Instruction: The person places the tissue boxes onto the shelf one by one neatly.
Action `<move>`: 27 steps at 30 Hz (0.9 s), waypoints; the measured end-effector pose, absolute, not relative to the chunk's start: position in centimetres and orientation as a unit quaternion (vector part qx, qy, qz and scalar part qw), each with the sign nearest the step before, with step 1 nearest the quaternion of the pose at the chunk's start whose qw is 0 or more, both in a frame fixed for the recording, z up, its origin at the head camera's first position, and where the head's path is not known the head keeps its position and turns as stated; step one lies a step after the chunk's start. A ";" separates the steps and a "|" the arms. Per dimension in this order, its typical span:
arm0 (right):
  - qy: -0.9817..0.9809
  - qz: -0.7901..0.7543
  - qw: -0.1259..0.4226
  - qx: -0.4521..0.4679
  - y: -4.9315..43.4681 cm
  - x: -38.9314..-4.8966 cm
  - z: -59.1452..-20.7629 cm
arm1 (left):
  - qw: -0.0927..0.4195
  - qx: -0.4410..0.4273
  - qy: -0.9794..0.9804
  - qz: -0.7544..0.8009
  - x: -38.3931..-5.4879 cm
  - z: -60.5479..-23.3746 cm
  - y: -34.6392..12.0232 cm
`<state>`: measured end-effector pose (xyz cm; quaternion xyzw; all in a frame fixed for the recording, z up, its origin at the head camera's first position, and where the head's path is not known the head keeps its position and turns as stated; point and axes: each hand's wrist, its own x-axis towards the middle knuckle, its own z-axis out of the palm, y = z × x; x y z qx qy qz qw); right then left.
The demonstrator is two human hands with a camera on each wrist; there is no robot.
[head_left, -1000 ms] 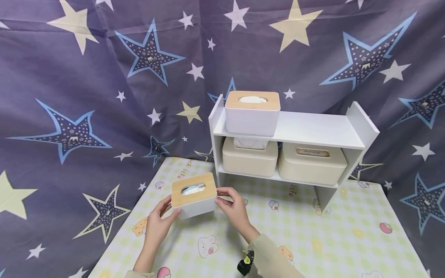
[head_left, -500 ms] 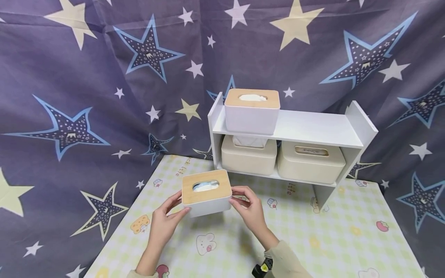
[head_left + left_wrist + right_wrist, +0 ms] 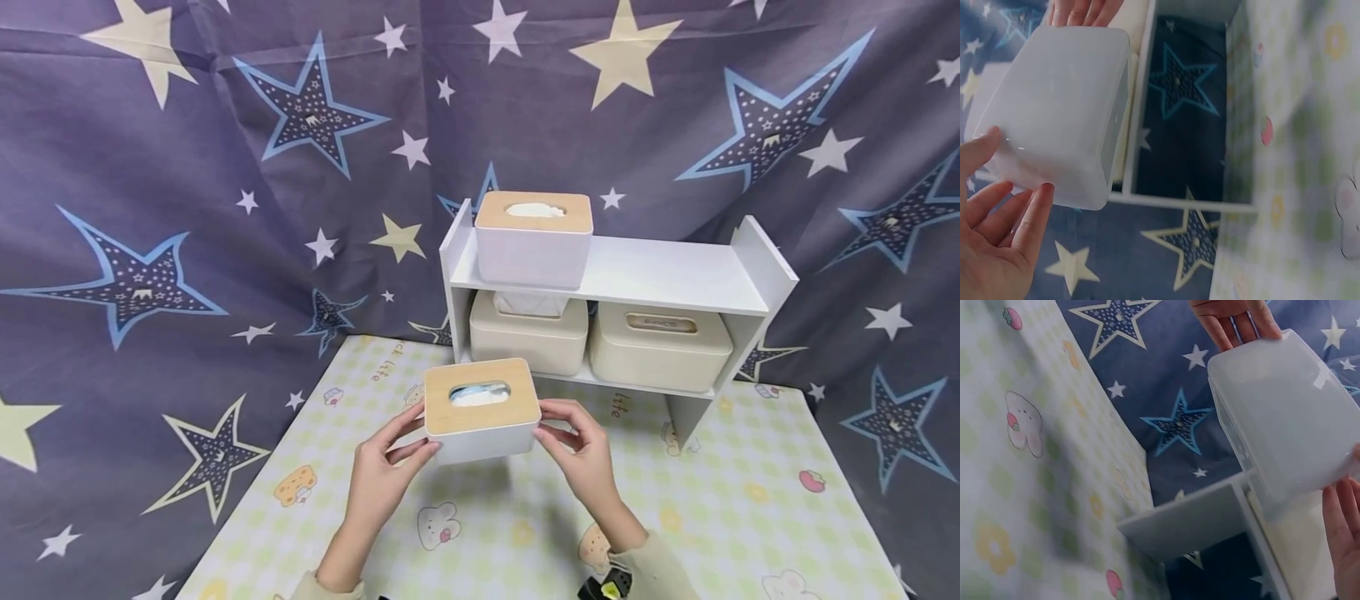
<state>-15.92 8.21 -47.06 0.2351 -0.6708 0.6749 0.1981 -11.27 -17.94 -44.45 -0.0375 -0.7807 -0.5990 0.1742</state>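
Observation:
A white tissue box (image 3: 483,443) with a light wood lid hangs above the table, slightly tilted, in the head view. Tissue shows in its oval slot. My left hand (image 3: 381,475) grips the box's left end, thumb at the front, and my right hand (image 3: 587,460) grips its right end. From below, in the left wrist view, the box's pale underside (image 3: 1054,112) shows, with my left fingers (image 3: 1034,222) at its edge. The right wrist view has the right fingertips (image 3: 1335,509) against the other end.
Behind stands a white two-tier shelf (image 3: 675,271). A larger wood-lidded tissue box (image 3: 532,254) sits at its top left. Below are two cream tissue boxes, one left (image 3: 525,343) and one right (image 3: 660,354). A checked cloth (image 3: 720,517) covers the table; star-patterned fabric (image 3: 247,108) hangs behind.
Both hands have carried the tissue box to the right, across the front of the shelf's left end. Their hold looks the same, and the shelf's boxes stay in place.

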 end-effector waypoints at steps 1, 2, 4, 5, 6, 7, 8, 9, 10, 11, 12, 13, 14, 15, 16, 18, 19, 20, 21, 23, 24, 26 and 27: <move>-0.671 0.673 0.205 0.234 8.5 -15.9 -46.9 | 0.175 -0.043 -0.779 -0.600 -11.3 -44.3 -17.6; -0.672 0.671 0.211 0.232 8.9 -15.8 -46.7 | 0.175 -0.051 -0.779 -0.600 -11.3 -44.1 -17.2; -0.675 0.666 0.222 0.227 9.6 -15.6 -46.3 | 0.176 -0.073 -0.779 -0.597 -11.4 -43.8 -16.5; -0.675 0.665 0.227 0.224 10.0 -15.5 -46.2 | 0.175 -0.085 -0.777 -0.599 -11.4 -43.7 -16.2; -0.675 0.663 0.233 0.224 10.3 -15.4 -45.9 | 0.174 -0.099 -0.777 -0.597 -11.4 -43.5 -15.8; -0.677 0.659 0.239 0.224 10.7 -15.2 -45.7 | 0.172 -0.115 -0.777 -0.595 -11.4 -43.3 -15.5; -0.677 0.657 0.245 0.224 11.1 -15.1 -45.5 | 0.170 -0.133 -0.776 -0.592 -11.3 -43.1 -15.1; -0.674 0.657 0.251 0.226 11.4 -15.0 -45.2 | 0.166 -0.146 -0.775 -0.592 -11.3 -42.9 -14.8; -0.671 0.656 0.258 0.229 11.8 -14.8 -45.0 | 0.162 -0.159 -0.773 -0.592 -11.2 -42.6 -14.4; -0.663 0.659 0.265 0.235 12.2 -14.7 -44.7 | 0.159 -0.172 -0.771 -0.593 -11.2 -42.4 -14.1; -0.656 0.661 0.274 0.242 12.5 -14.6 -44.4 | 0.157 -0.185 -0.768 -0.592 -11.2 -42.1 -13.7; -0.647 0.665 0.279 0.247 12.9 -14.6 -44.1 | 0.154 -0.198 -0.764 -0.594 -11.1 -41.8 -13.4; -0.636 0.671 0.286 0.252 13.2 -14.5 -43.8 | 0.152 -0.209 -0.760 -0.597 -11.1 -41.5 -13.0; -0.629 0.674 0.292 0.256 13.6 -14.4 -43.5 | 0.148 -0.216 -0.756 -0.600 -11.2 -41.2 -12.6; -0.622 0.677 0.297 0.258 13.9 -14.4 -43.2 | 0.147 -0.228 -0.752 -0.601 -11.2 -40.9 -12.2; -0.613 0.681 0.309 0.254 14.6 -14.3 -42.6 | 0.142 -0.244 -0.746 -0.603 -11.3 -40.3 -11.4; -0.610 0.683 0.314 0.251 14.9 -14.2 -42.4 | 0.141 -0.252 -0.745 -0.602 -11.4 -40.0 -11.0; -0.607 0.684 0.318 0.249 15.2 -14.2 -42.1 | 0.141 -0.258 -0.744 -0.600 -11.4 -39.7 -10.7; -0.607 0.683 0.324 0.243 15.5 -14.1 -41.9 | 0.141 -0.265 -0.743 -0.599 -11.5 -39.4 -10.3; -0.599 0.685 0.339 0.238 16.1 -14.1 -41.3 | 0.145 -0.282 -0.740 -0.593 -11.7 -38.9 -9.5; -0.595 0.686 0.347 0.235 16.3 -14.0 -41.0 | 0.149 -0.293 -0.739 -0.588 -11.9 -38.6 -9.2; -0.580 0.690 0.362 0.237 16.9 -14.0 -40.4 | 0.151 -0.312 -0.736 -0.581 -12.2 -37.9 -8.4; -0.577 0.689 0.372 0.234 17.1 -14.0 -40.0 | 0.154 -0.323 -0.734 -0.577 -12.5 -37.4 -8.1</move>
